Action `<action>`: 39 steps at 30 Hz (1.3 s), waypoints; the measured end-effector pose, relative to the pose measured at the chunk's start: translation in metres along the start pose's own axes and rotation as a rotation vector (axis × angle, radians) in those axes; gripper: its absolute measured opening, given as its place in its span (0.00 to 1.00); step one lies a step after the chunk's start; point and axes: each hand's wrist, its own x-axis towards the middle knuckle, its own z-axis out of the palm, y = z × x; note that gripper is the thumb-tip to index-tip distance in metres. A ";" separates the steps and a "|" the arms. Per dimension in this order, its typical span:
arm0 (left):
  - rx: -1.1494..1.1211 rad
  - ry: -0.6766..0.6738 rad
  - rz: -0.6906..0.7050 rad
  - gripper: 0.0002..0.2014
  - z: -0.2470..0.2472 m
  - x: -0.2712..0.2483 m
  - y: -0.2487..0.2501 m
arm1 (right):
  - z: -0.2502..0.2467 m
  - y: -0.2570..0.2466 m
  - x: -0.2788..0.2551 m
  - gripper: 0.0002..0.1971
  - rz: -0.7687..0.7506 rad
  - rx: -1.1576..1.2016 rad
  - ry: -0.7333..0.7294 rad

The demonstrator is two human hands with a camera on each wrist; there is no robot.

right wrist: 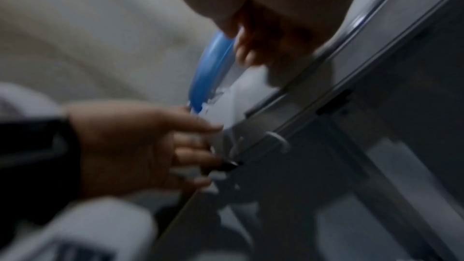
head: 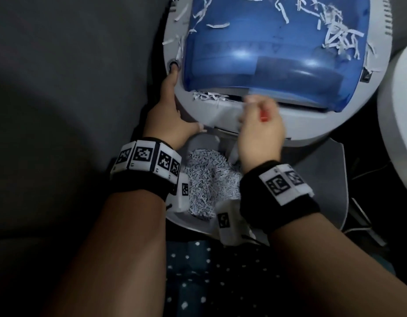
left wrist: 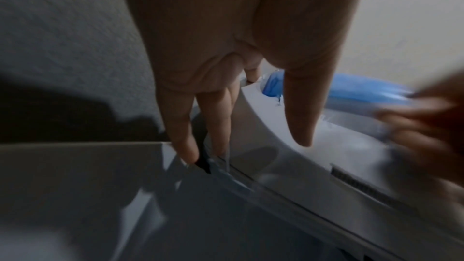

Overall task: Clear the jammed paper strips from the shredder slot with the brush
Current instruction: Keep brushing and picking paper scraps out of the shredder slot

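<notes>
The grey shredder (head: 220, 113) has a blue see-through cover (head: 266, 53) strewn with white paper strips. Jammed strips (head: 209, 96) bunch at the left end of the slot under the cover's front edge. My left hand (head: 175, 106) lies with straight fingers along the shredder's left rim, the forefinger reaching a round button (head: 174, 64); the left wrist view shows its fingers (left wrist: 180, 136) over the grey edge. My right hand (head: 257, 110), blurred, is curled round a red-handled brush (head: 264, 116) at the middle of the slot. The bristles are hidden.
Under the shredder head the bin (head: 323, 179) stands open, with a heap of shredded paper (head: 209, 179) in it. A white rounded object (head: 399, 133) stands at the right. Dark grey upholstery (head: 72, 88) fills the left side. Dotted blue cloth (head: 209, 271) lies near me.
</notes>
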 end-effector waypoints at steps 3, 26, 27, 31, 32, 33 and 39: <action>-0.056 -0.035 0.006 0.65 -0.003 0.000 0.000 | 0.013 0.002 -0.017 0.09 -0.028 -0.031 -0.334; -0.038 -0.050 0.031 0.66 -0.007 0.005 -0.007 | -0.014 -0.028 0.001 0.25 -0.241 -0.474 -0.111; -0.030 -0.044 0.030 0.65 -0.007 0.006 -0.007 | -0.015 -0.031 0.001 0.24 -0.258 -0.380 -0.081; -0.047 -0.022 0.026 0.65 -0.004 0.005 -0.004 | 0.016 -0.033 -0.008 0.18 -0.362 -0.183 -0.259; -0.042 -0.020 0.020 0.65 -0.004 0.004 -0.003 | 0.019 -0.031 -0.007 0.18 -0.341 -0.232 -0.309; -0.030 -0.019 0.013 0.65 -0.005 0.003 -0.002 | 0.016 -0.029 -0.005 0.19 -0.322 -0.327 -0.314; 0.031 -0.011 0.000 0.64 -0.006 0.003 -0.001 | -0.020 -0.035 0.000 0.20 -0.320 -0.260 0.038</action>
